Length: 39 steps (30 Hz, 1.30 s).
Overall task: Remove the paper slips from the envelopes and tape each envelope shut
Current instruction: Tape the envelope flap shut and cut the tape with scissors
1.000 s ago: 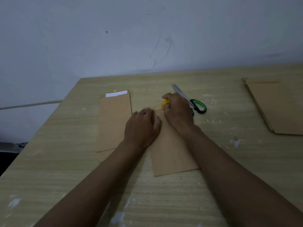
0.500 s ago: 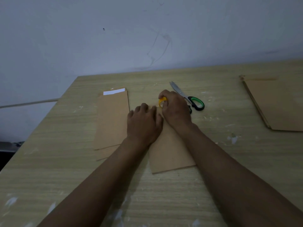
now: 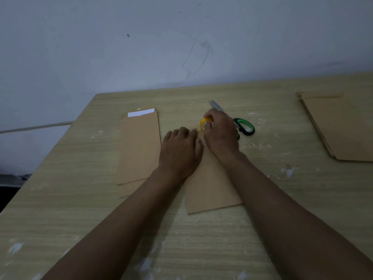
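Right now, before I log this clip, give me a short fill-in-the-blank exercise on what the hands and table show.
1. The right hand holds a roll of tape coloured ____.
2. The left hand presses flat on a brown ____.
3. The scissors have handles of black and ____.
4. The slip showing at the top of the left stack is ____.

Missing words: yellow; envelope; green; white

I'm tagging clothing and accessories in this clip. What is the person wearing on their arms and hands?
Nothing that shows. The left hand and right hand are bare: no gloves, rings or watch visible. Both forearms are bare down to the bottom of the picture, with no sleeve in view. The light is dim, so small details could be missed.
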{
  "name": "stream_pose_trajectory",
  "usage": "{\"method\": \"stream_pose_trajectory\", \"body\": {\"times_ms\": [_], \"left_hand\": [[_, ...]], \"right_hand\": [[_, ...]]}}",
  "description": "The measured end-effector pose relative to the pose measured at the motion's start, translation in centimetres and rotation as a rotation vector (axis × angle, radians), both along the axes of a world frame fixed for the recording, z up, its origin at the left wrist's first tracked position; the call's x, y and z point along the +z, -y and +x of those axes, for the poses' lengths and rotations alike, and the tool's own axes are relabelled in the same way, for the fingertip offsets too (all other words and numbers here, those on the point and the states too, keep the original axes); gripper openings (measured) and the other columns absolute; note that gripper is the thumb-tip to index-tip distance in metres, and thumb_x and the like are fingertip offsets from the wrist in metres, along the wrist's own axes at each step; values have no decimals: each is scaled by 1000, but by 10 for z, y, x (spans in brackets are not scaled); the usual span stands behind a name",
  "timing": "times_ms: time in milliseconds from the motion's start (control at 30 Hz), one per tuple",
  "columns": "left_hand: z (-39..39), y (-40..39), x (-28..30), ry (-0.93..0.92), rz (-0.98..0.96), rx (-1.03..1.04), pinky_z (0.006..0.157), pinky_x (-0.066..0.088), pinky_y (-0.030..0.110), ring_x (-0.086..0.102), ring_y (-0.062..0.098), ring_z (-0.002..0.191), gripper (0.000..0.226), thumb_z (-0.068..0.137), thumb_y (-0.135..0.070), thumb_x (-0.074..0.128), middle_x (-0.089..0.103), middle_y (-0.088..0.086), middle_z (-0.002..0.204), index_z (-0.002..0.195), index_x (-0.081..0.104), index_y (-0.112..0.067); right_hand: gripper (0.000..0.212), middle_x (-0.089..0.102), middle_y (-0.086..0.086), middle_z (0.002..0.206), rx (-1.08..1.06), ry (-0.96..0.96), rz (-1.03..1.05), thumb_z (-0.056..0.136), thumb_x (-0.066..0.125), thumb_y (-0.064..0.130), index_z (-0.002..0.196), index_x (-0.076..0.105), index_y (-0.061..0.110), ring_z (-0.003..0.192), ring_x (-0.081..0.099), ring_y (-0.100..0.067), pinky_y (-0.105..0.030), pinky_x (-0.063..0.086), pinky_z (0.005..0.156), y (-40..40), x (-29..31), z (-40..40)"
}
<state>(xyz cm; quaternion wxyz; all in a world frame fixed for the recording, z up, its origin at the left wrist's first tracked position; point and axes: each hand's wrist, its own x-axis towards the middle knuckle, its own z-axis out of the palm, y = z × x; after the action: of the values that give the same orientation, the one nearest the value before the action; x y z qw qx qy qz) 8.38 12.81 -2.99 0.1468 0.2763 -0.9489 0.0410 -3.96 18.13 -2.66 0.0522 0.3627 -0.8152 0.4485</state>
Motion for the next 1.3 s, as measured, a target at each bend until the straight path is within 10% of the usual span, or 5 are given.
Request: {"method": "stream_pose_trajectory", "body": {"times_ms": [533,900,1300], "left_hand": [[0,0,4,50,-23,14,86,46,39,58,28,106,63,93,-58,18,59,6,117,120,62,-22],[-21,-8,0,-129,129,65,79,51,44,57,35,104,42,94,-38,54,62,17,108,113,67,-4],[-17,-7,-8,-92,11,56,70,41,36,52,30,98,48,95,-47,30,56,9,109,115,66,-23]], "right_hand": [[40,64,-8,125,-79,46,-88,83,48,-2,115,67,11,116,57,-26,-31,44,94,-7,4,-3],[32,60,-3,132,-67,62,-40,84,50,0,106,69,14,120,54,-22,-24,39,90,-7,4,-4],[37,63,-6,124,-77,84,-48,82,51,-2,108,69,16,115,56,-24,-26,40,88,-10,4,-3]]}}
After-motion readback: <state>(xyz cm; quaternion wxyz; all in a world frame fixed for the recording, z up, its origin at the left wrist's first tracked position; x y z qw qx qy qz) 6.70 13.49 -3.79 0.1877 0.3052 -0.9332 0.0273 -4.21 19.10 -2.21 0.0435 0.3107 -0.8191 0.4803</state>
